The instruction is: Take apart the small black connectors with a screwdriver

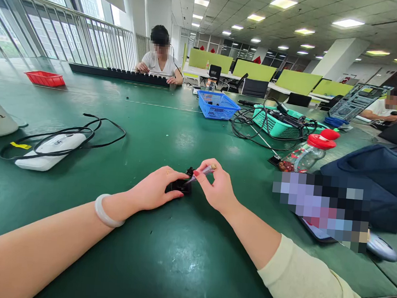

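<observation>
Near the middle of the green table (pixel 175 253), my left hand (pixel 154 188) is closed on a small black boxy part (pixel 186 188), thumb on the near side and fingers on the far side. Its exact kind cannot be made out. My right hand (pixel 218 188) pinches a slim pen-like tool (pixel 203 171) with a glittery lilac shaft and a gold-coloured end. The tool slants down to the left, and its thin tip is at the black part; whether it touches is unclear. A tiny black toothed piece (pixel 190 171) shows just behind the part, partly hidden by my fingers.
A white device (pixel 50 152) with a black cable lies left. Ahead are a red tray (pixel 45 78), a blue basket (pixel 218 106) and a green basket (pixel 273 123) of cables. A red-lidded jar (pixel 304 153) and dark blue bag (pixel 372 187) stand right. A person (pixel 162 60) sits opposite.
</observation>
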`<state>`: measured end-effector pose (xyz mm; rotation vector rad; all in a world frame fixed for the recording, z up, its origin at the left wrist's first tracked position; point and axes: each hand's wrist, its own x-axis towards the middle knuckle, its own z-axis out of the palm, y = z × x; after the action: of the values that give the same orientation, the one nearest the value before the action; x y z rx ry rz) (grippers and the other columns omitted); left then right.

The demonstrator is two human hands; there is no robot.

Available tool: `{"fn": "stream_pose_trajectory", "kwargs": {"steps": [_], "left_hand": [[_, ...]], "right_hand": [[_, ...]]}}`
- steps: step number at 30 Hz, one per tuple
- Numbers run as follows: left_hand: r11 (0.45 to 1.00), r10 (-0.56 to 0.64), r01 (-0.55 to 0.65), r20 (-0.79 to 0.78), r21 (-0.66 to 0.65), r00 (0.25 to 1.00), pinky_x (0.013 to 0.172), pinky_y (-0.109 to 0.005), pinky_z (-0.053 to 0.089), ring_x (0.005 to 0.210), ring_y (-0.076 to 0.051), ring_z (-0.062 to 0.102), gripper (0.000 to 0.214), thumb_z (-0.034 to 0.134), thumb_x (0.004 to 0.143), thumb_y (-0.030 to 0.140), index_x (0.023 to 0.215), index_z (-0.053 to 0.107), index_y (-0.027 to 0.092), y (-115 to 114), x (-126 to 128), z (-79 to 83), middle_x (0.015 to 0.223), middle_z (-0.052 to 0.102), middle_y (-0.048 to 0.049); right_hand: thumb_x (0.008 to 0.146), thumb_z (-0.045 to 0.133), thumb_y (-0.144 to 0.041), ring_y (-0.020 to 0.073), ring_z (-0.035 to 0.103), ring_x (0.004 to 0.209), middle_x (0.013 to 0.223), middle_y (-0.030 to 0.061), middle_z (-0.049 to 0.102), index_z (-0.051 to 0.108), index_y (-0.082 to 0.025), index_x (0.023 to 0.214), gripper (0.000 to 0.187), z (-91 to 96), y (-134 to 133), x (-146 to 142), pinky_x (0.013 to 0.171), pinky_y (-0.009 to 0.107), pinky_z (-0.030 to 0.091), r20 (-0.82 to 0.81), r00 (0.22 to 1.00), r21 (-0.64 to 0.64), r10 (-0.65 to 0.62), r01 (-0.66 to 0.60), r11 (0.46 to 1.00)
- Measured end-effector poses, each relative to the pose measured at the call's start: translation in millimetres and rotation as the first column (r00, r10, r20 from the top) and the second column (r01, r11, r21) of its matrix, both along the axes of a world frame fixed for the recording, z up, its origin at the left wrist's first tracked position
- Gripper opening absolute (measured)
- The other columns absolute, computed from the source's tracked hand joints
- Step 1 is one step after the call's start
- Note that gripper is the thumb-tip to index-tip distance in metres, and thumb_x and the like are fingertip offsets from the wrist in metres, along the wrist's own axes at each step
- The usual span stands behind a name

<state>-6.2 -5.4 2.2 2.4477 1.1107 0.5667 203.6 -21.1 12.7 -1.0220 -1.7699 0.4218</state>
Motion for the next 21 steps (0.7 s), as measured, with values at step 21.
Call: {"fn": "stream_pose_trajectory", "kwargs": {"steps": [21], "left_hand": [[0.934, 0.352, -0.338, -0.131, 0.116, 0.927, 0.094, -0.047, 0.051, 0.092, -0.023, 0.06, 0.036, 0.047, 0.088, 0.039, 0.114, 0.07, 0.03, 8, -4, -5.0, 0.112, 0.057, -0.0066]], "right_hand": [[0.091, 0.053, -0.038, 0.0169, 0.063, 0.074, 0.082, 0.002, 0.066, 0.054, -0.023, 0.088, 0.015, -10.7, 13, 8, 0.075, 0.034, 0.05, -0.144, 0.975, -0.108, -0.168, 0.154, 0.982]]}}
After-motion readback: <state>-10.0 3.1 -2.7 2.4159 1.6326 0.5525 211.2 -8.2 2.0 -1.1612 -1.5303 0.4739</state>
